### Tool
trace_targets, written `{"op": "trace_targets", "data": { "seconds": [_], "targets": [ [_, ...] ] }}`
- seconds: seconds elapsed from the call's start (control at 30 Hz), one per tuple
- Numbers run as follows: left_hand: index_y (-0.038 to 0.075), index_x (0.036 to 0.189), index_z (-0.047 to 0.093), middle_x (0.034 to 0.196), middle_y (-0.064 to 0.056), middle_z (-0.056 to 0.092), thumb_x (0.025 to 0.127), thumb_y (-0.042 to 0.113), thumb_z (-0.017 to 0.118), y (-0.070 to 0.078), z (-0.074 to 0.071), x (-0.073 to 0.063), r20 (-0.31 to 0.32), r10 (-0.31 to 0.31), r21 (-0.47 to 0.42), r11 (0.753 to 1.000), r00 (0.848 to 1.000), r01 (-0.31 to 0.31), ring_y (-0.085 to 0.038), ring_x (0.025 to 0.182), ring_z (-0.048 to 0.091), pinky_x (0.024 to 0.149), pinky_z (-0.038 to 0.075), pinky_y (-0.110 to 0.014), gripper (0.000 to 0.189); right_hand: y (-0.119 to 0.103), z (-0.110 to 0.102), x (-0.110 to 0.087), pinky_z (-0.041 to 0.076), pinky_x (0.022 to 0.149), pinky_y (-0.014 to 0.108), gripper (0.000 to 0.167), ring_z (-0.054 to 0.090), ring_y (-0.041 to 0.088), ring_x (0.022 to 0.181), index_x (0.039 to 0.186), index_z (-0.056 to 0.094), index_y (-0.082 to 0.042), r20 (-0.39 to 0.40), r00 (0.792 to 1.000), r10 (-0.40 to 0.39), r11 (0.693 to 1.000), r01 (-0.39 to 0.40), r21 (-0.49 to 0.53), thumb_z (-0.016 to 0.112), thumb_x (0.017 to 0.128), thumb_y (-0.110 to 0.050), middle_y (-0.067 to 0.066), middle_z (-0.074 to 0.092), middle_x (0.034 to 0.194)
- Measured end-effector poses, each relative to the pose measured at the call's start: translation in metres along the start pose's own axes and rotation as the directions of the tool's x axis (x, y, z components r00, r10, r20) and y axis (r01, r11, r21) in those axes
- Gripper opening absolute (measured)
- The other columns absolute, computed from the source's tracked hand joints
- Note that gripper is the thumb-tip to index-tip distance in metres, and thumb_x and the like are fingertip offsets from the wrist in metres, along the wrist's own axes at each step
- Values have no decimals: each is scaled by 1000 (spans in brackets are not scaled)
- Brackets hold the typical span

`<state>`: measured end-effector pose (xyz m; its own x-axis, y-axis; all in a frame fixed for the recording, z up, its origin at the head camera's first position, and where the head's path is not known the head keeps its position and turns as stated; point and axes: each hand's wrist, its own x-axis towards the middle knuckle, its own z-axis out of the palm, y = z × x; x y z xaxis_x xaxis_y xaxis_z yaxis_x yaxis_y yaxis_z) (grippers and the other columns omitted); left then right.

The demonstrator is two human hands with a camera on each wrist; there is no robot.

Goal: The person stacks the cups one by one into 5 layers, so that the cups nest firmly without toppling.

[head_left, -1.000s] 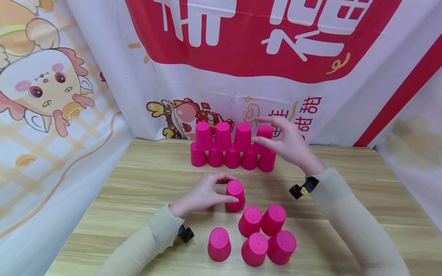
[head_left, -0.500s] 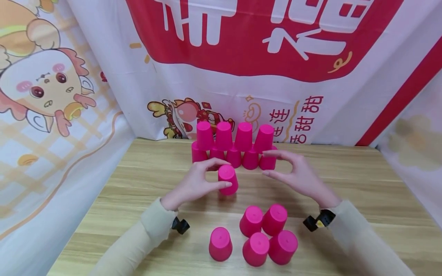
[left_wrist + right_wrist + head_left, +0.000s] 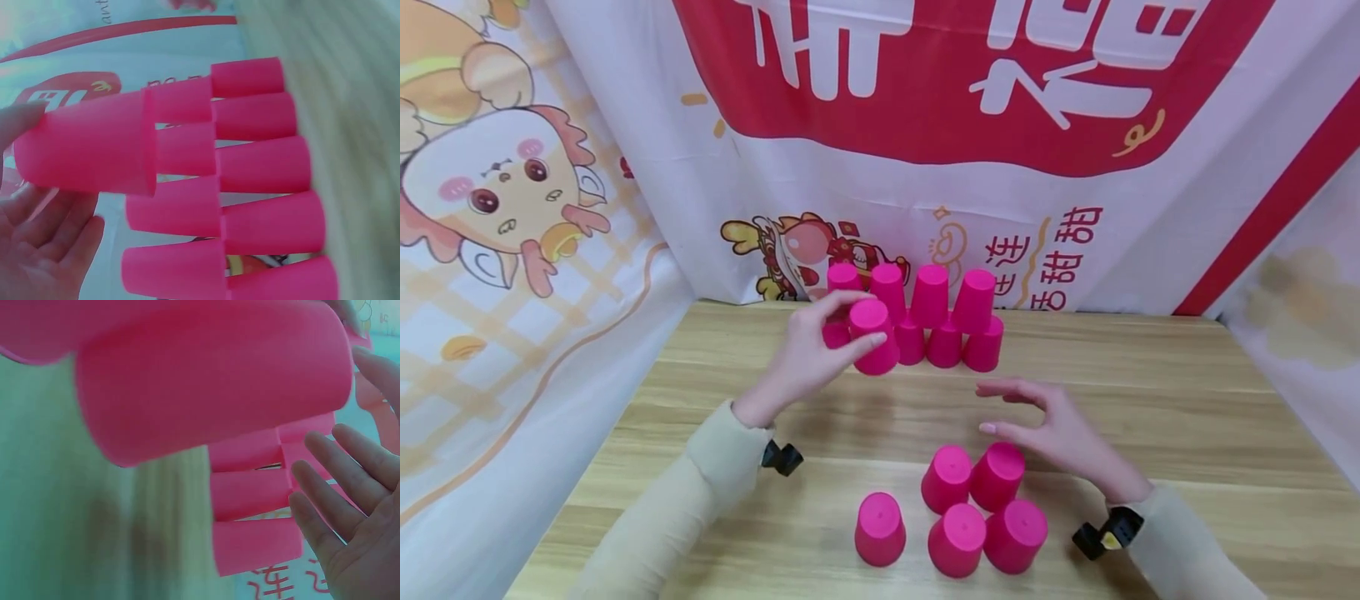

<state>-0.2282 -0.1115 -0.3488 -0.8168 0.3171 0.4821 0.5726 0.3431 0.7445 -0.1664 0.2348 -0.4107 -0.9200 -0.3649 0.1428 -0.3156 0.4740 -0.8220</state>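
My left hand (image 3: 805, 346) grips an upside-down pink plastic cup (image 3: 874, 342) between thumb and fingers. It is raised in front of the left part of a two-row wall of pink cups (image 3: 932, 296), hiding some of them. In the left wrist view the held cup (image 3: 87, 147) hangs near the upper row (image 3: 184, 150). My right hand (image 3: 1052, 425) holds nothing, its fingers spread just behind a cluster of upside-down cups (image 3: 957, 537). One of those cups (image 3: 219, 381) looms large in the right wrist view, beside the open fingers (image 3: 334, 512).
A single upside-down cup (image 3: 880, 529) stands left of the cluster on the wooden table (image 3: 760, 533). Behind the cup wall hangs a printed red and white cloth (image 3: 887, 192). Another patterned cloth (image 3: 625, 350) borders the left side.
My left hand has lifted its cup off the table and carried it away from me and leftward, toward the wall. My right hand has left the wall's right-end top cup and come back toward the cluster.
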Motion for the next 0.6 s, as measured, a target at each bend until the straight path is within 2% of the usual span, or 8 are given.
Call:
{"op": "trace_targets", "data": {
  "seconds": [0.13, 0.23, 0.4, 0.6],
  "targets": [
    [12, 133, 62, 119, 5, 68, 89, 33, 81, 3, -7, 15, -109, 50, 29, 998, 993, -47, -12, 105, 64, 86, 58, -43, 52, 6, 4, -12, 42, 101, 65, 45, 57, 30, 124, 130, 69, -29, 29, 998, 59, 997, -60, 46, 82, 87, -35, -10, 67, 127],
    [12, 132, 63, 118, 5, 68, 89, 34, 81, 5, -12, 26, -159, 77, 70, 995, 984, -66, -11, 105, 64, 85, 58, -40, 52, 11, 7, -19, 41, 102, 65, 46, 56, 33, 125, 132, 68, -26, 76, 992, 101, 991, -107, 78, 81, 88, -34, -9, 67, 128],
    [13, 133, 63, 118, 3, 68, 88, 35, 82, 12, -20, 45, -187, 98, 111, 991, 978, -78, -12, 105, 63, 88, 55, -42, 53, 15, 7, -28, 43, 102, 62, 59, 54, 33, 128, 138, 64, -18, 136, 981, 140, 981, -156, 113, 84, 85, -33, -3, 66, 130],
    [12, 135, 61, 120, 1, 66, 88, 37, 82, 13, -28, 67, -185, 84, 128, 990, 979, -61, -13, 106, 61, 90, 55, -38, 57, 15, 2, -35, 46, 99, 61, 62, 58, 29, 121, 136, 65, -14, 178, 977, 114, 985, -134, 108, 88, 80, -30, 4, 68, 129]
  ]
}}
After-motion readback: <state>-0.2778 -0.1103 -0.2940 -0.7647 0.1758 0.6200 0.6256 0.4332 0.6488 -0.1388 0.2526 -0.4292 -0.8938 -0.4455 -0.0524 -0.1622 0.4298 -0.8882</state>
